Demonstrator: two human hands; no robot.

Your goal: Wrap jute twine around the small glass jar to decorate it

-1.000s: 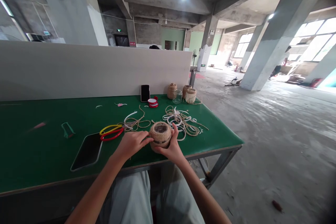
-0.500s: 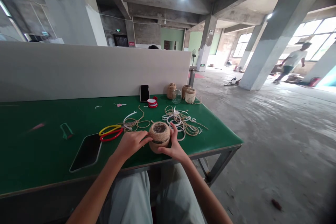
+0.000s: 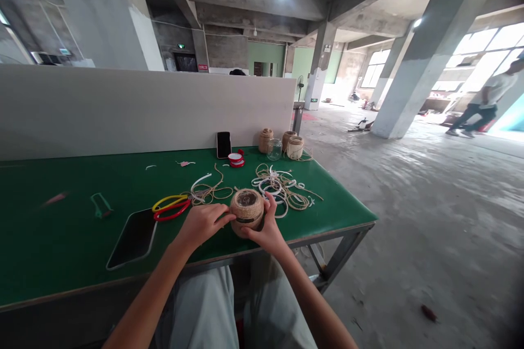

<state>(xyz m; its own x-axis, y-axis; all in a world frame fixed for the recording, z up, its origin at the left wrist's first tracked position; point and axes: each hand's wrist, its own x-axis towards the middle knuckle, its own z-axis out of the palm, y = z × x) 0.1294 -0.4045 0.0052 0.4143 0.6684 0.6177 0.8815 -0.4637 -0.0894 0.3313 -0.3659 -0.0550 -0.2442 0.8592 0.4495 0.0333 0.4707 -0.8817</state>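
Item one, a twine-wrapped round form (image 3: 246, 211) with a dark top opening and a dark band around its lower part, was held between both hands just above the near half of a green-topped workbench (image 3: 61, 240); whether it touched the surface could not be told. The left hand (image 3: 202, 223) lay against its left side with the fingers together and extended, the fingertips pressing on the twine. The right hand (image 3: 268, 229) cupped its right side, the fingers curled upward around the far side. Item two, a loose tangle of jute twine and white strips (image 3: 282, 191), lay just beyond the right hand. Item three, a set of yellow and red loops (image 3: 171, 207), lay just beyond the left hand, beside a shorter run of twine (image 3: 210, 192). Item four, a black tablet-like slab (image 3: 133, 238), lay flat left of the left hand, with a small green clip (image 3: 100, 204) farther left. Along the far edge stood a phone (image 3: 223, 144) propped upright against a white partition (image 3: 123, 109), a red-and-white roll (image 3: 236, 160), a clear glass jar (image 3: 274, 149) and three twine-wrapped jars (image 3: 295, 148). Beyond the bench, a co-worker (image 3: 487, 95) crossed the concrete floor (image 3: 409, 229).
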